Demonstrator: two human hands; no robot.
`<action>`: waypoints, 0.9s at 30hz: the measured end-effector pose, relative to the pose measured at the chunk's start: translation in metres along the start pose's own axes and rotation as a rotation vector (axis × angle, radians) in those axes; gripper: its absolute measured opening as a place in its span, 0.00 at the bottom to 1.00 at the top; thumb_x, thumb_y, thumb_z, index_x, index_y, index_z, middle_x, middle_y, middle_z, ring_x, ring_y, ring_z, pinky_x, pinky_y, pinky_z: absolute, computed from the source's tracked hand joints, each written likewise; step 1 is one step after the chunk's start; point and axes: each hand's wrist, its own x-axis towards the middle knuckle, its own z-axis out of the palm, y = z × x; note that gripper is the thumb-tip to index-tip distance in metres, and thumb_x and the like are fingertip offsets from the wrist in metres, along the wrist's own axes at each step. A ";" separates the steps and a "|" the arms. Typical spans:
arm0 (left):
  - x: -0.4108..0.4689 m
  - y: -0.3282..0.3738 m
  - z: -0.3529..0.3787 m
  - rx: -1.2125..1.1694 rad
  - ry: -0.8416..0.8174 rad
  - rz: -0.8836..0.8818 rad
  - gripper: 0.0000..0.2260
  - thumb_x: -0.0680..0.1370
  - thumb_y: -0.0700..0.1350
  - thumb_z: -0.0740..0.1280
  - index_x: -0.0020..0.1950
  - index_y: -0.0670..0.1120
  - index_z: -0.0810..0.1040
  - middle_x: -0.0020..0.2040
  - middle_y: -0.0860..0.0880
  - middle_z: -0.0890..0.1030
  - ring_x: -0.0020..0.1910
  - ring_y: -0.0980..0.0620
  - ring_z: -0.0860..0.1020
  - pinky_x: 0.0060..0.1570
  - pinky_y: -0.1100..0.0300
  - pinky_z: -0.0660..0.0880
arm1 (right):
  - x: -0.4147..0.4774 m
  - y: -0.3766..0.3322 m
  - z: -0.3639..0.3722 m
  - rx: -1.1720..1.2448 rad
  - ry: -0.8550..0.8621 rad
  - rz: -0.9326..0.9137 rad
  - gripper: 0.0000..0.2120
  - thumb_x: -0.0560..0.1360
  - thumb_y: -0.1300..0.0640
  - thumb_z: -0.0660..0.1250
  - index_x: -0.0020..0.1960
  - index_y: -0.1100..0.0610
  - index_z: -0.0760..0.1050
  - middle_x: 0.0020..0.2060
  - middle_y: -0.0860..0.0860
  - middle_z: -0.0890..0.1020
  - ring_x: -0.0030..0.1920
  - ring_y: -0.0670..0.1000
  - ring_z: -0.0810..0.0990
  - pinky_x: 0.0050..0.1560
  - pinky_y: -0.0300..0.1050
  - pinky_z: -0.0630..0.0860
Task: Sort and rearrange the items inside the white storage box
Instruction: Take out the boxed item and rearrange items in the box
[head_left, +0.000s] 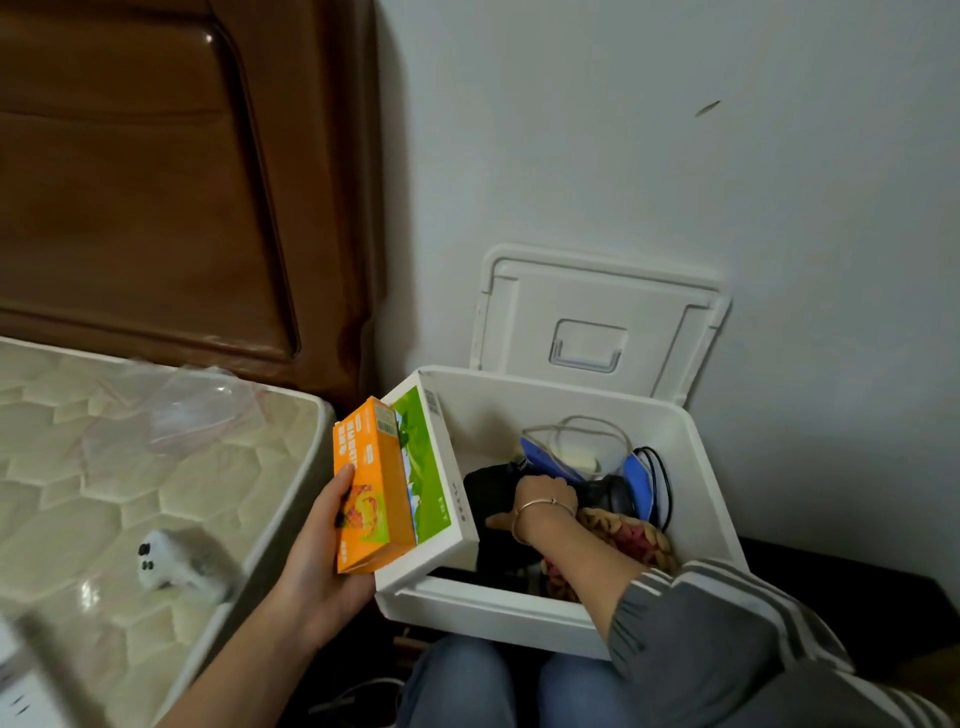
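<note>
The white storage box (696, 467) stands open on the floor by the wall, its lid (597, 317) tipped back against the wall. My left hand (322, 551) grips an orange carton (371, 483) together with a flat white box with a green picture (431, 467), held upright at the storage box's left rim. My right hand (540, 499) is inside the storage box, fingers curled on a black item (488, 488). Blue items with cables (636, 478) and a knitted pink-and-tan piece (628, 540) lie in there too.
A bare mattress (104, 493) lies at the left with a clear plastic bag (192, 405) and a small grey-white fluffy toy (176, 564) on it. The wooden headboard (156, 182) stands behind it. My knees (467, 686) are just below the storage box.
</note>
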 end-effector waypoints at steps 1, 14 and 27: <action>-0.001 0.000 0.000 -0.007 -0.003 -0.001 0.23 0.71 0.56 0.68 0.60 0.43 0.80 0.60 0.38 0.80 0.54 0.38 0.82 0.42 0.42 0.80 | -0.001 -0.002 0.001 0.015 -0.028 0.018 0.38 0.65 0.32 0.68 0.64 0.57 0.70 0.61 0.54 0.76 0.62 0.56 0.74 0.58 0.48 0.71; 0.004 0.001 -0.004 -0.034 -0.046 -0.041 0.24 0.73 0.57 0.66 0.64 0.45 0.76 0.61 0.38 0.79 0.56 0.37 0.80 0.44 0.40 0.80 | 0.006 -0.001 -0.007 0.221 -0.081 0.099 0.30 0.66 0.46 0.75 0.62 0.60 0.73 0.56 0.56 0.79 0.56 0.58 0.78 0.49 0.49 0.76; 0.004 -0.003 0.012 0.127 -0.009 0.019 0.23 0.73 0.58 0.67 0.63 0.47 0.78 0.59 0.41 0.81 0.54 0.41 0.82 0.42 0.47 0.81 | -0.117 0.073 -0.080 0.801 0.774 -0.188 0.08 0.74 0.52 0.67 0.41 0.56 0.74 0.36 0.50 0.76 0.38 0.52 0.76 0.33 0.42 0.67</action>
